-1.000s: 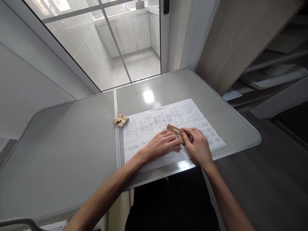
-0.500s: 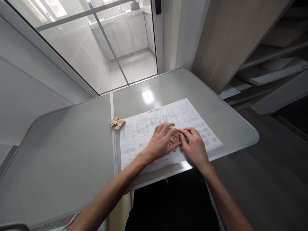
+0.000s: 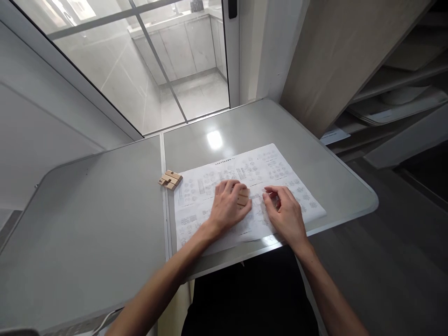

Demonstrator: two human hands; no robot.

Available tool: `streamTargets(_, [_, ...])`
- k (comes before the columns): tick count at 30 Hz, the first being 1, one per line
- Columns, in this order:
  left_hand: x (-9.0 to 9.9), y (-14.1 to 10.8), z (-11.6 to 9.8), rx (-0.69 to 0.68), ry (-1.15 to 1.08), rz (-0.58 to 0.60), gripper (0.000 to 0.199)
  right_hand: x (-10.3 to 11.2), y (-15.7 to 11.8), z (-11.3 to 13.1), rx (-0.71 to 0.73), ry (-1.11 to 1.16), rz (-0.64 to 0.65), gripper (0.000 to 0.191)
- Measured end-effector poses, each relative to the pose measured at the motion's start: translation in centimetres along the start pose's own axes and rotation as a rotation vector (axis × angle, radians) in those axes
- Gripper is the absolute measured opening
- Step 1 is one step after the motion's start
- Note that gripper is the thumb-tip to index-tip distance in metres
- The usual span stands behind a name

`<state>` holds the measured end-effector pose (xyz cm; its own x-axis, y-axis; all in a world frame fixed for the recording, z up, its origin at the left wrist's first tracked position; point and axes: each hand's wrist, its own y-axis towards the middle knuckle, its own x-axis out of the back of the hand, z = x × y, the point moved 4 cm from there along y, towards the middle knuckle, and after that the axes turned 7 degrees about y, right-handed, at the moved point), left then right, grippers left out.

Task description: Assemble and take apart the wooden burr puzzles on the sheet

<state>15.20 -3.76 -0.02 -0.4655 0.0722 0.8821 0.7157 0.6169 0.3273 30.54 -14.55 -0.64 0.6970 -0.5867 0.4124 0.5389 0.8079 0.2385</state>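
Observation:
My left hand is closed around several light wooden puzzle blocks lying side by side, its fingers curled over their far edge and its thumb along the near side. Part of the blocks is hidden under the palm. To the right, apart from the blocks, my right hand hovers just over the sheet with fingers loosely curled and a gap between thumb and fingers; nothing shows in it. Beneath both hands lies a white paper sheet printed with small diagrams. A second group of notched wooden blocks rests at the sheet's left edge.
The grey table has a seam running left of the sheet. Behind it stands a glass door with a metal frame. Shelves holding flat items are at the right. My lap is below the table's front edge.
My left hand has drawn the wooden blocks a little to the left. My right hand has let go of them and now stands apart. The other block group has not moved.

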Motion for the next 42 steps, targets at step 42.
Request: streamTargets(42, [9.3,-9.8,14.6,0.736,0.09,-0.358,0.043,0.1,-0.7,-0.4,-0.014,-0.019,0.06,0.029])
